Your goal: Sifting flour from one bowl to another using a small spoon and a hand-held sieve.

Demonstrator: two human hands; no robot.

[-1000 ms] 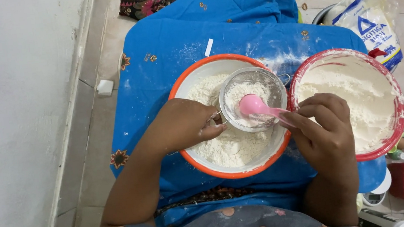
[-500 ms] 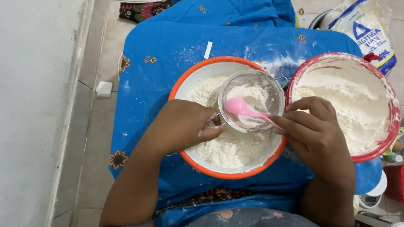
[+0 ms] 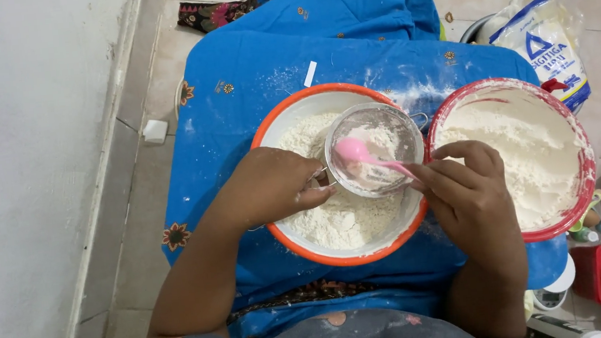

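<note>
Pink spoon point(image 3: 355, 151), pinched in the right hand point(image 3: 468, 197), stirs flour through the sieve point(image 3: 376, 148); the left hand point(image 3: 273, 186) grips its handle over the orange bowl point(image 3: 288, 111). Sifting seems midway; next likely calls for more flour.

A pink spoon point(image 3: 358, 152), an orange-rimmed bowl point(image 3: 288, 111), and a flower-patterned blue cloth point(image 3: 248, 78).

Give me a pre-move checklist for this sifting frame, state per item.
1. Left hand grips the sieve by its handle side: ok.
2. Sieve sits over the orange-rimmed bowl, not past its rim: ok.
3. Right hand holds the pink spoon, bowl end inside the sieve: ok.
4. Flour left in the sieve: ok, a thin layer.
5. Red-rimmed bowl holds flour: ok.
6. Blue cloth free of spilled flour: not ok, dusted.
</note>
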